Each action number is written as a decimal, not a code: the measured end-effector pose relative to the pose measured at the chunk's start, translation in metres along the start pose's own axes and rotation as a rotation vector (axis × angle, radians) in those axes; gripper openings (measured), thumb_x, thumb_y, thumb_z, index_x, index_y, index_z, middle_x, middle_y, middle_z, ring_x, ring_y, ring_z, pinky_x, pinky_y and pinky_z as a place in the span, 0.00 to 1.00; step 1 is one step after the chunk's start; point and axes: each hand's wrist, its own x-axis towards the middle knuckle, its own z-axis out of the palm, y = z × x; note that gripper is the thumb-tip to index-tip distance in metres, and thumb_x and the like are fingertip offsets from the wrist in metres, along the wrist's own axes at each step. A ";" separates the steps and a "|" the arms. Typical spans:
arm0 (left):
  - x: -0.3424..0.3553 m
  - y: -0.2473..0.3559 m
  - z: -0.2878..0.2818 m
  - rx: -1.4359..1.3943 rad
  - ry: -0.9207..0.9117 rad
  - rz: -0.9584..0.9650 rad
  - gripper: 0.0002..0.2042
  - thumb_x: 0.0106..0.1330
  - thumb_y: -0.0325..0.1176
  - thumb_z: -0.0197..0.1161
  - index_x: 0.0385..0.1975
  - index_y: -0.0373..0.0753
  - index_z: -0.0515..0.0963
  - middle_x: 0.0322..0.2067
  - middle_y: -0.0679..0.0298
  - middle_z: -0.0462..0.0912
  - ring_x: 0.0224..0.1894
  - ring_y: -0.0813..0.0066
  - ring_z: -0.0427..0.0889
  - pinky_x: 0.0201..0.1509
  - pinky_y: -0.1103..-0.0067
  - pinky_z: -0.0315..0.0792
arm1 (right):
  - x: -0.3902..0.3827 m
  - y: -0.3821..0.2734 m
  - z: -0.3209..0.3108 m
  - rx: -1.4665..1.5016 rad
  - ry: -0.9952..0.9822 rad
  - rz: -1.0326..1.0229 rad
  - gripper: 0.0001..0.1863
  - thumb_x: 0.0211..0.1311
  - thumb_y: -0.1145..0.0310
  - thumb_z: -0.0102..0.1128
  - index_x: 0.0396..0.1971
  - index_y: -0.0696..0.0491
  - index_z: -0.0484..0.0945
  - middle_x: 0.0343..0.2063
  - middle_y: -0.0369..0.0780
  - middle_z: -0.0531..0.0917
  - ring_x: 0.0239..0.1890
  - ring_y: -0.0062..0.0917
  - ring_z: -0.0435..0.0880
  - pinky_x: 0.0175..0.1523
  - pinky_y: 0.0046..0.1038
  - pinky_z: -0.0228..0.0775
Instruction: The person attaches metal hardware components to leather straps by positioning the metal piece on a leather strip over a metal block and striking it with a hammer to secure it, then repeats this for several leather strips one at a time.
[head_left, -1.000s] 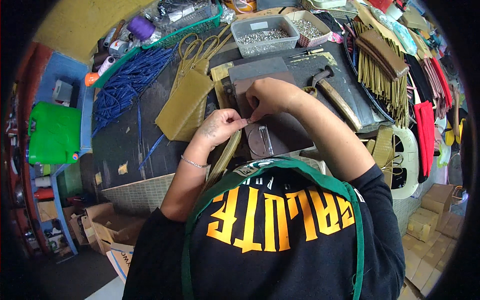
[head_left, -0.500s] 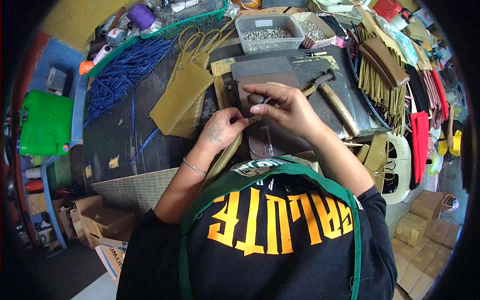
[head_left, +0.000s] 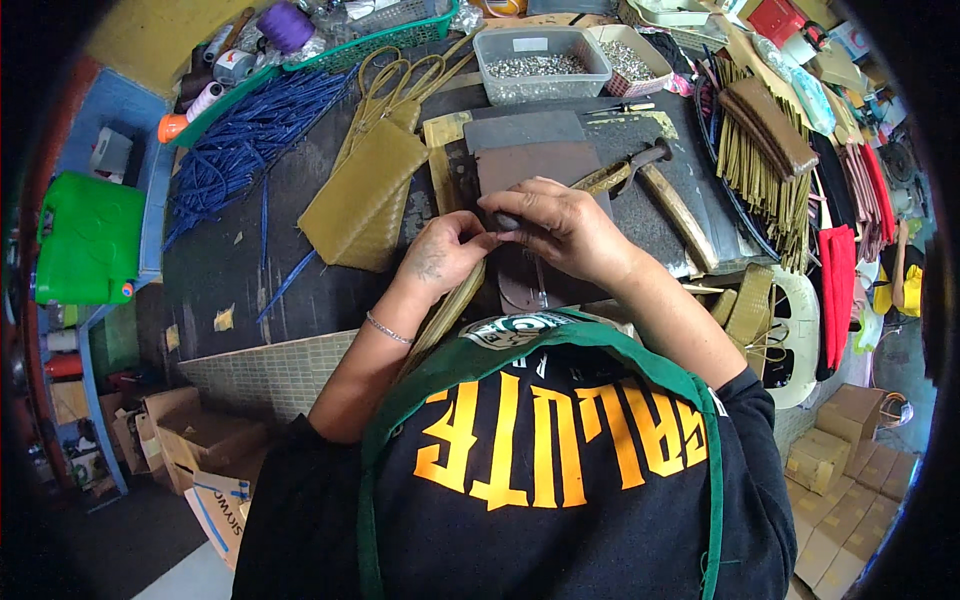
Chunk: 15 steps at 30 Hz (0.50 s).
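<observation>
My left hand (head_left: 440, 257) is closed on the upper end of a bundle of olive-gold straps (head_left: 452, 312), which runs down past my wrist toward the apron. Its thumb and forefinger pinch near the strap's tip. My right hand (head_left: 575, 232) meets it there, fingers curled round a small tool with a dark rounded handle (head_left: 506, 221). The tool's point is hidden between the fingertips. Beneath both hands lies a brown flat piece (head_left: 530, 165) on the dark worktable. A hammer (head_left: 680, 215) rests to the right of my right hand.
Woven olive pieces with looped straps (head_left: 365, 195) lie left of my hands, beside blue strips (head_left: 240, 145). Tubs of small metal parts (head_left: 540, 85) stand at the back. Olive strips (head_left: 765, 150) are heaped right. A green jug (head_left: 90, 240) stands far left.
My right hand has lowered and moved in toward the left fingertips, bringing the tool's handle down with it. My left hand stays nearly in place, pinching the strap.
</observation>
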 end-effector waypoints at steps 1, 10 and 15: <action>-0.002 0.003 -0.001 0.049 0.034 0.007 0.10 0.53 0.34 0.61 0.24 0.33 0.75 0.23 0.59 0.77 0.28 0.71 0.75 0.36 0.77 0.68 | 0.000 -0.001 0.001 -0.007 0.003 -0.013 0.20 0.44 0.76 0.62 0.42 0.53 0.74 0.30 0.41 0.76 0.33 0.33 0.77 0.37 0.27 0.69; -0.005 0.009 0.011 0.020 0.132 0.505 0.10 0.45 0.25 0.62 0.28 0.33 0.74 0.29 0.56 0.75 0.38 0.60 0.74 0.42 0.72 0.69 | -0.002 -0.008 -0.001 -0.046 0.019 0.004 0.18 0.44 0.75 0.61 0.40 0.50 0.76 0.23 0.40 0.68 0.28 0.31 0.70 0.33 0.28 0.66; -0.008 0.015 0.011 0.011 0.266 0.573 0.06 0.48 0.25 0.64 0.25 0.33 0.76 0.27 0.59 0.78 0.30 0.68 0.77 0.33 0.78 0.71 | -0.014 0.011 -0.049 -0.212 0.187 0.117 0.30 0.42 0.58 0.65 0.50 0.45 0.69 0.37 0.47 0.71 0.43 0.38 0.69 0.50 0.35 0.61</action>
